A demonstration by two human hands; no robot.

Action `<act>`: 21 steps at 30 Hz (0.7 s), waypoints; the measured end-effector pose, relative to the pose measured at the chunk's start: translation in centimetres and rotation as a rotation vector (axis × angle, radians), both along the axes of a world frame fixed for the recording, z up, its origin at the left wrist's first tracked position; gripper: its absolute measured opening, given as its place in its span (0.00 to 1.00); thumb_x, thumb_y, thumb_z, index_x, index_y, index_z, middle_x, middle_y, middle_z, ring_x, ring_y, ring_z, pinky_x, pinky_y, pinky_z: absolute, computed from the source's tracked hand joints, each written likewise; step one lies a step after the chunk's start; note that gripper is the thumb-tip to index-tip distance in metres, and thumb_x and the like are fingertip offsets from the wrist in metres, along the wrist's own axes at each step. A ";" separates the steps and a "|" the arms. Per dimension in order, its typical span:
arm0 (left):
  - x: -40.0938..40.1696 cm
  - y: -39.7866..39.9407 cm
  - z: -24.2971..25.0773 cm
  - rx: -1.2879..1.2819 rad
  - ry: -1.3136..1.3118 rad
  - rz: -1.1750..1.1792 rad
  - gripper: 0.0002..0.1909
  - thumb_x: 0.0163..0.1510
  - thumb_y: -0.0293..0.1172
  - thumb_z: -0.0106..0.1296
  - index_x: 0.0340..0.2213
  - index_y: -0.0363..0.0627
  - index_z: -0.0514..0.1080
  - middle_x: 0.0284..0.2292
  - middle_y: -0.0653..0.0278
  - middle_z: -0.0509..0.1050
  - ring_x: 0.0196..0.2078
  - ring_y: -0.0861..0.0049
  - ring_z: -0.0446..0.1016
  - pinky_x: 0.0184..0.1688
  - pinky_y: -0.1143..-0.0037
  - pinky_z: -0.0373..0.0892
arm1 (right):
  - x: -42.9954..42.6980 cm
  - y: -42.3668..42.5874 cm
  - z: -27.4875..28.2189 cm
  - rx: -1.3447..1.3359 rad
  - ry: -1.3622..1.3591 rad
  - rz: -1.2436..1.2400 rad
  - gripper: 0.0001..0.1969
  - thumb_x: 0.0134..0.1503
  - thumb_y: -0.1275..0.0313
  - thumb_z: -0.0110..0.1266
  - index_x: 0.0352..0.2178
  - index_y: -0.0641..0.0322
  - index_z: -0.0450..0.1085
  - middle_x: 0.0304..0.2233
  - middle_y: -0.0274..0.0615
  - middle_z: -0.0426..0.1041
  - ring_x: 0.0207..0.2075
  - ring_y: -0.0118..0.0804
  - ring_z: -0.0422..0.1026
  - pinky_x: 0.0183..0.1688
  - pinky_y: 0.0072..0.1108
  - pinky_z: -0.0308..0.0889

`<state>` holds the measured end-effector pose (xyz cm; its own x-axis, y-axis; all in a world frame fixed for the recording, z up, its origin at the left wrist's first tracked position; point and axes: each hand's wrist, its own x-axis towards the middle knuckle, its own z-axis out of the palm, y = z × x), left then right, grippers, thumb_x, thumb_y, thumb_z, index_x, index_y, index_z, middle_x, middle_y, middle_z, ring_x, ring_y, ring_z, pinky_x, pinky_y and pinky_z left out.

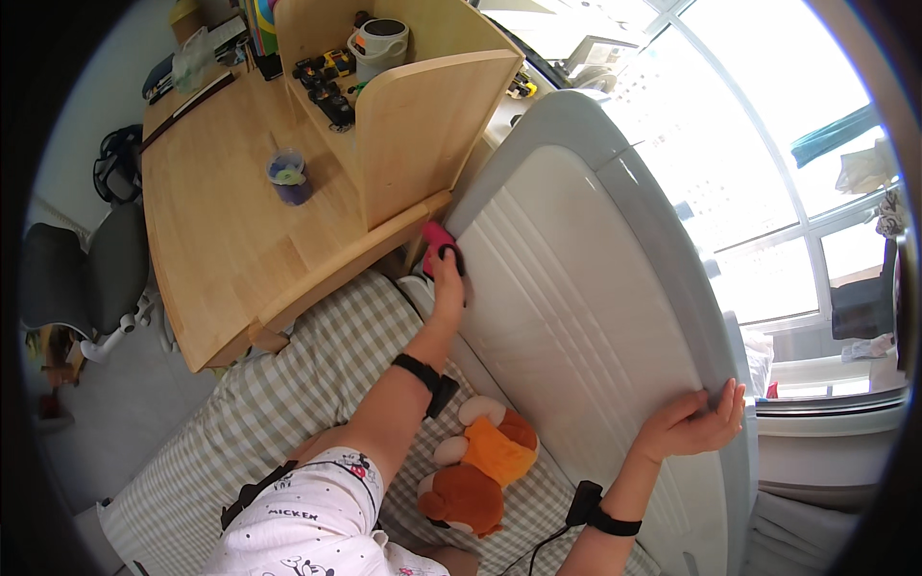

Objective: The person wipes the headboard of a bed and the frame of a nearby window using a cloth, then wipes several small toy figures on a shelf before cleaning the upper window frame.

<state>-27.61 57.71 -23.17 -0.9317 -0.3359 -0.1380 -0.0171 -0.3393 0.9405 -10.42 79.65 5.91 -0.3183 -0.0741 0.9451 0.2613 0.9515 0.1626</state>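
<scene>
My left hand (448, 268) grips a pink and black hand-held object (436, 241) against the inner face of the headboard, at its end near the desk. What kind of object it is, I cannot tell. My right hand (695, 425) rests on the grey rim of the headboard (576, 288), thumb on the pale panel and fingers over the edge, holding nothing. Between my arms a brown and orange plush toy (497, 450) lies on the checked bedding (346, 360), close to the headboard.
A wooden desk (216, 237) adjoins the bed, with a lidded plastic tub (289, 177) on it. Its shelf (432, 137) holds toy vehicles (328, 86) and a white bucket (378, 50). An office chair (108, 273) stands left. Windows (720, 144) lie beyond the headboard. A cable (536, 551) hangs by my right wrist.
</scene>
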 end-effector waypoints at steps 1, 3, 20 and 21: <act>-0.6 -0.9 -1.6 0.065 -0.093 -0.023 0.38 0.58 0.48 0.35 0.62 0.39 0.39 0.64 0.56 0.42 0.66 0.66 0.39 0.65 0.71 0.37 | -0.1 0.0 0.0 -0.001 0.000 0.002 0.16 0.59 0.69 0.41 0.46 0.62 0.67 0.49 0.44 0.69 0.50 0.46 0.66 0.53 0.38 0.55; -1.0 -2.1 -3.9 0.213 -0.281 -0.099 0.39 0.58 0.53 0.35 0.62 0.41 0.42 0.63 0.58 0.45 0.65 0.67 0.42 0.64 0.70 0.38 | -0.1 0.1 -0.2 0.039 0.022 -0.056 0.16 0.60 0.68 0.40 0.46 0.62 0.67 0.49 0.43 0.69 0.50 0.46 0.66 0.53 0.39 0.55; 4.9 4.0 18.5 -0.394 0.292 -0.125 0.42 0.56 0.48 0.46 0.60 0.33 0.44 0.62 0.33 0.34 0.65 0.42 0.32 0.65 0.62 0.37 | 0.9 -1.1 1.0 -0.115 -0.063 -0.068 0.16 0.58 0.65 0.45 0.46 0.55 0.68 0.49 0.39 0.69 0.53 0.42 0.64 0.56 0.39 0.52; 4.8 3.8 20.3 -0.490 0.321 -0.105 0.44 0.54 0.49 0.49 0.60 0.33 0.44 0.61 0.30 0.34 0.65 0.40 0.33 0.64 0.60 0.39 | 1.2 -1.6 1.4 -0.127 -0.039 -0.084 0.16 0.58 0.65 0.45 0.46 0.55 0.68 0.49 0.39 0.69 0.53 0.42 0.64 0.56 0.39 0.52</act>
